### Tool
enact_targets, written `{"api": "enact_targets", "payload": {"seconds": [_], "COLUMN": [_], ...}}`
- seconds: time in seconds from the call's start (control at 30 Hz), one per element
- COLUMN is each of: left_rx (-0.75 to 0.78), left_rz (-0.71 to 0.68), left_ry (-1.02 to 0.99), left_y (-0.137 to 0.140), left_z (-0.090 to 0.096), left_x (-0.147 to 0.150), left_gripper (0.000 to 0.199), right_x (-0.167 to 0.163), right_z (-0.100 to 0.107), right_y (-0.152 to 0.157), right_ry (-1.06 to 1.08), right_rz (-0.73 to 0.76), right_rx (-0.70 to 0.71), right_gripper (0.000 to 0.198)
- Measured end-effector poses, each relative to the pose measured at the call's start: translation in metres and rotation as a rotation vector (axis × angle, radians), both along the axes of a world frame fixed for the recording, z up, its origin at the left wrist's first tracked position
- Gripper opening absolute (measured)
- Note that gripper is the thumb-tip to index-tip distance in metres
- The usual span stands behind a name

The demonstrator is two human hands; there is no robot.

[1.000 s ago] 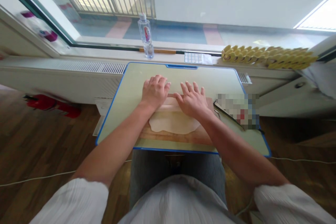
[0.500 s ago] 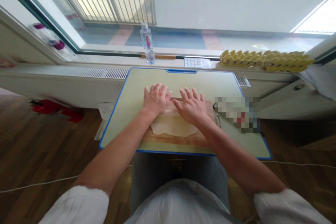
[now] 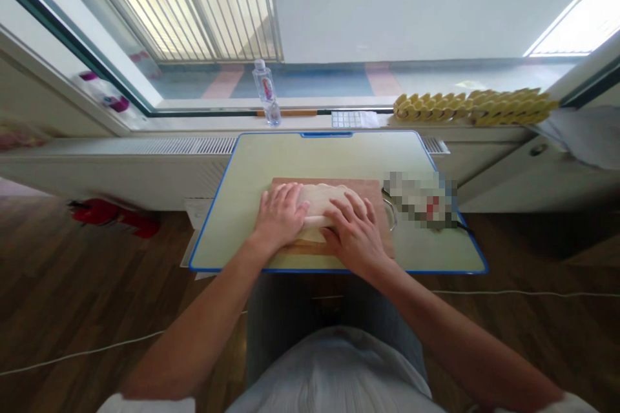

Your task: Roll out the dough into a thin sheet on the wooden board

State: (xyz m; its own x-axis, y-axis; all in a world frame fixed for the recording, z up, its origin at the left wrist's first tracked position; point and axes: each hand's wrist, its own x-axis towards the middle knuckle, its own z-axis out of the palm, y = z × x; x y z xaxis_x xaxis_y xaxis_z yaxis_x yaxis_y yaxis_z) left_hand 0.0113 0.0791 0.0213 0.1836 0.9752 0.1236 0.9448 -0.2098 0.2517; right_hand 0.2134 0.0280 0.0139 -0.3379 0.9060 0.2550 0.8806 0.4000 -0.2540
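A flattened sheet of dough [image 3: 327, 197] lies on a wooden board [image 3: 290, 249]. Across it runs a pale, rounded bar [image 3: 316, 221]; whether this is a rolling pin or a roll of dough, I cannot tell. My left hand [image 3: 281, 214] rests palm down over the bar's left end, its fingers stretched forward. On the right side, my right hand [image 3: 356, 229] lies over the bar and dough, fingers spread and slightly bent. Both palms hide the bar's ends.
Under the board is a pale, blue-edged tabletop [image 3: 261, 155]. A metal handle [image 3: 390, 214] and a pixelated item [image 3: 421, 201] lie to the right. A water bottle [image 3: 266, 93], a card [image 3: 346, 119] and yellow trays [image 3: 475, 106] line the windowsill.
Both hands have drawn back from the board's far side toward me, and the bar between them has come nearer. The dough's far part now shows. The camera view has shifted slightly.
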Motion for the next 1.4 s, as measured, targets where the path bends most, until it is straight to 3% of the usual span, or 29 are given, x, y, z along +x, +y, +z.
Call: {"api": "enact_targets", "payload": {"seconds": [0.2, 0.3, 0.43, 0.6, 0.8, 0.97, 1.4], "left_rx": [-0.107, -0.158, -0.207, -0.281, -0.281, -0.244, -0.111], "left_rz": [-0.001, 0.059, 0.057, 0.083, 0.111, 0.096, 0.026], "left_ry": [-0.185, -0.192, -0.185, -0.19, -0.218, -0.288, -0.53], "left_y": [0.041, 0.055, 0.066, 0.078, 0.08, 0.075, 0.057], "left_z": [0.006, 0.007, 0.009, 0.011, 0.012, 0.009, -0.009], "left_x": [-0.02, -0.023, -0.015, -0.003, 0.002, 0.004, -0.001], "left_gripper": [0.04, 0.038, 0.029, 0.021, 0.015, 0.025, 0.019], "right_x": [0.031, 0.059, 0.078, 0.064, 0.043, 0.038, 0.039], "right_z": [0.013, 0.022, 0.028, 0.03, 0.029, 0.027, 0.014], "right_y": [0.014, 0.018, 0.039, 0.085, 0.12, 0.13, 0.143], "right_ry": [-0.019, -0.021, 0.051, 0.063, 0.066, 0.114, 0.353], "right_rz": [0.04, -0.081, -0.301, -0.375, -0.361, -0.342, -0.283], "right_rx": [-0.007, -0.049, -0.239, -0.418, -0.475, -0.506, -0.648], "right_gripper": [0.02, 0.025, 0.034, 0.029, 0.033, 0.032, 0.022]}}
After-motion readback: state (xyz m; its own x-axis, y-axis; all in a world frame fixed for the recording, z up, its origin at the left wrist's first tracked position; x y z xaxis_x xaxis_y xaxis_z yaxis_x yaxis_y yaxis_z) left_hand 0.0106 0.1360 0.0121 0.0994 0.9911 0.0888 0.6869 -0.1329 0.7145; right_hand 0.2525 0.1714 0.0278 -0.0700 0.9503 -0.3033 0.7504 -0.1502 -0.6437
